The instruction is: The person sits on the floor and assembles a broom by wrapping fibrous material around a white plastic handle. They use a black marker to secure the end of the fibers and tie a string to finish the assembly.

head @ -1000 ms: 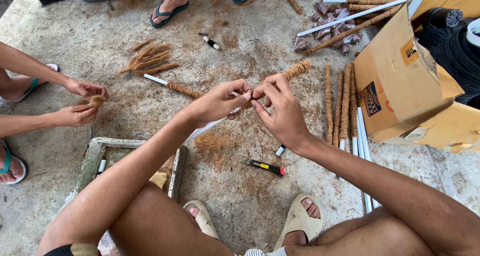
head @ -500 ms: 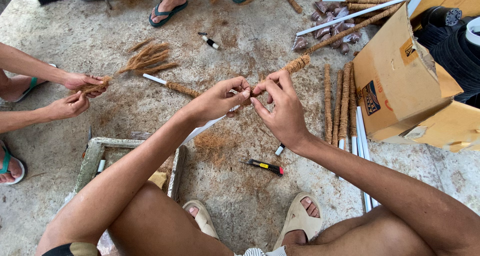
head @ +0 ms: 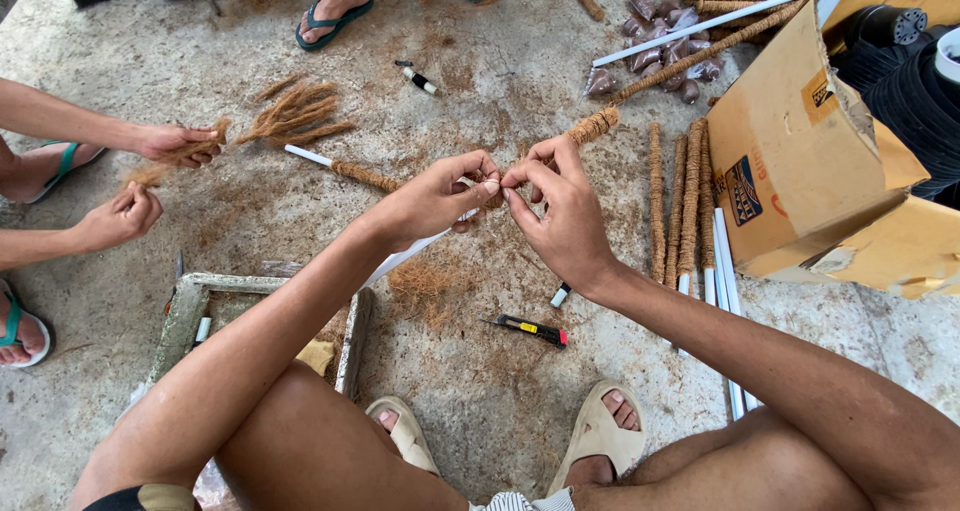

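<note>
a fibre-wrapped white pipe (head: pixel 585 131) is pinched between the left hand (head: pixel 435 196) and right hand (head: pixel 565 216) above the concrete floor (head: pixel 480 391); a utility knife (head: pixel 530 329) is seen below, wrapped sticks (head: pixel 685 196) beside a cardboard box (head: pixel 800 161).

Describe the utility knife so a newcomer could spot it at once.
Start at the cardboard box on the right, then drop to the bare concrete floor below the right hand. The utility knife lies there above the sandals. It is the only black-and-yellow tool with a red tip; nearby sticks are brown or white.
</note>
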Tool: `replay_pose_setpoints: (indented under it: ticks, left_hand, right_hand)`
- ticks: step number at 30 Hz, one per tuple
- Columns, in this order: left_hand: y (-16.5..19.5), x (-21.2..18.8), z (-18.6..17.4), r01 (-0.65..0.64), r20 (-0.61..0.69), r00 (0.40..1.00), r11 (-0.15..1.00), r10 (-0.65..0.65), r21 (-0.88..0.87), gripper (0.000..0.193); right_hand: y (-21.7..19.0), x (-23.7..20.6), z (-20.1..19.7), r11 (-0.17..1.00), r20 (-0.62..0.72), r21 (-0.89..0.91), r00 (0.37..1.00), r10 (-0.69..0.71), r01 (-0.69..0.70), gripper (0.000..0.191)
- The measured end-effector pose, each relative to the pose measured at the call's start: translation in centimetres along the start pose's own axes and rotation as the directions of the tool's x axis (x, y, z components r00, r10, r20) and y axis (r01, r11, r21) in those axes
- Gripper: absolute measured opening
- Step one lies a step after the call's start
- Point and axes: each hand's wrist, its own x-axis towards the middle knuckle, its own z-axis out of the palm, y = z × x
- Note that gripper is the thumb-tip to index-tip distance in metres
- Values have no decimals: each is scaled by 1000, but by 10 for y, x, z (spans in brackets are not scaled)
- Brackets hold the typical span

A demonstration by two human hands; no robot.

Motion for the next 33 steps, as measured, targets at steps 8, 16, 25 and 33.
replay_pose_setpoints:
  ticks: [8, 16, 25, 33]
  left_hand:
    - [0, -1, 0, 3, -32, 999, 1000, -3, 6, 14]
    - [2, 0, -1, 27, -49, 998, 999, -25, 47, 14]
    - [2, -1, 0, 39, -33, 999, 997, -37, 60, 13]
    - [2, -1, 0, 36, -28, 999, 996, -34, 80, 17]
  right_hand:
    - [1, 0, -1, 996, 17, 84, 1000, -1, -1, 14]
    - [0, 5, 1, 988, 90, 142, 995, 42, -54, 17]
    - [-1, 5, 2, 990, 117, 132, 993, 28, -43, 11]
    - [1, 4, 1, 1000, 110, 5, 993, -31, 31, 15]
